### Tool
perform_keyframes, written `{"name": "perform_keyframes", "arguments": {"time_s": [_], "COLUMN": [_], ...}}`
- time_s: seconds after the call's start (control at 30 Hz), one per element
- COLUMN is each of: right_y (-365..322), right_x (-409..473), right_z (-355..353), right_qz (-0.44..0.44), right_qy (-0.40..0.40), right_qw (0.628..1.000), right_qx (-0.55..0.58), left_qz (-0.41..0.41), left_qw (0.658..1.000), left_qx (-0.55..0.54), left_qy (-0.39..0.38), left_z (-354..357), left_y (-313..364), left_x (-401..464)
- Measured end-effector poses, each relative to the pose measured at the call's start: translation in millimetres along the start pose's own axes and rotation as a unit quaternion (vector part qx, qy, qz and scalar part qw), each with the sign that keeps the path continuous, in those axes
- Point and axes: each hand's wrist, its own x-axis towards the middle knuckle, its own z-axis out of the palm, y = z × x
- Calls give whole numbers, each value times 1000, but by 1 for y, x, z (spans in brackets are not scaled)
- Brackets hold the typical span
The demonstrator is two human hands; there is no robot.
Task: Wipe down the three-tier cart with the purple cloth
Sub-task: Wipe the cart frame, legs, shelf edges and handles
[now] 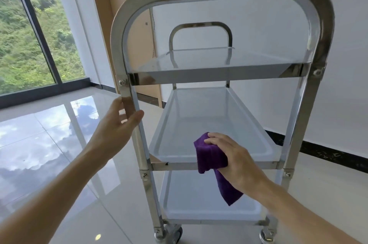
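A shiny steel three-tier cart with white shelf trays stands right in front of me on castors. My left hand wraps its thumb and fingers round the cart's near left upright, between the top and middle tiers. My right hand grips the folded purple cloth at the front edge of the middle tray. A loose tail of the cloth hangs down in front of the bottom tray. The top tier holds nothing.
Glossy white floor tiles surround the cart. A large window with a dark frame is at the left. Behind the cart are a wooden door panel and a white wall with a black skirting.
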Motion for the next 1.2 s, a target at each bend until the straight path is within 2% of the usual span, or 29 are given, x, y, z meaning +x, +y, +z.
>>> {"name": "perform_keyframes", "arguments": {"time_s": [0.2,0.37,0.43,0.47,0.57,0.63,0.73,0.93,1.2], "right_y": [-69,-119,-126,-127,-119,-111,-123,-151,-55], "right_x": [23,67,89,99,121,128,140,164,126], "right_z": [-41,-85,-93,-93,-77,-57,-32,-3,-84], "right_qz": [-136,-246,-229,-205,-140,-98,-82,-171,-229], "right_qy": [75,205,226,207,80,48,72,109,227], "right_qw": [988,940,929,931,917,905,902,895,841], "right_qx": [-17,-117,-184,-221,-364,-412,-419,-398,-433], "left_qz": [75,73,68,68,84,91,87,92,106], "left_qw": [994,990,992,992,989,988,988,984,979], "left_qx": [-40,-53,-24,-19,13,26,20,76,108], "left_qy": [75,105,108,107,119,126,125,136,134], "left_z": [-8,-11,-11,-11,-11,-11,-10,-16,-20], "left_y": [41,61,61,61,62,65,68,66,66], "left_x": [25,52,53,51,48,47,45,46,46]}}
